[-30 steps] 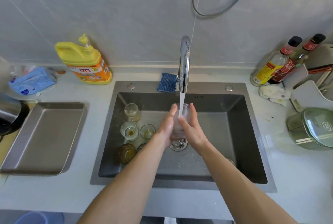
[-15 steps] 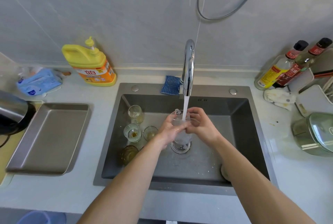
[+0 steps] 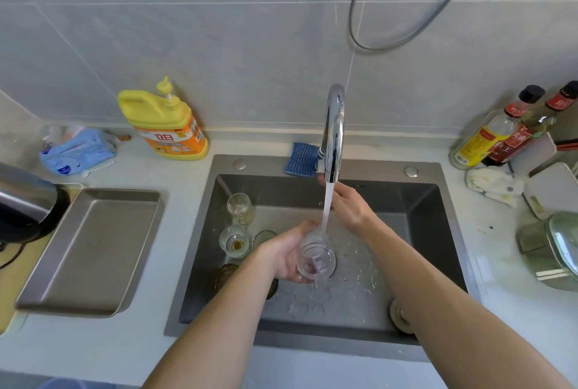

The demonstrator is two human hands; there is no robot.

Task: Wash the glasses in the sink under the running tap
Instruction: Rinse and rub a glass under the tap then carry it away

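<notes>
the left hand has its grip curled round a clear glass, holding it tipped on its side low over the middle of the sink, base towards the camera. water runs from the tap and lands at the glass's far end. the right hand hangs just behind the stream, near the spout, apart from the glass, its grip wide, fingers loose and holding nothing. several other glasses stand in the sink's left part, some with yellowish dregs. on the tabletop left of the sink are a metal tray and a yellow soap bottle. a blue cloth sits by the tap's foot.
</notes>
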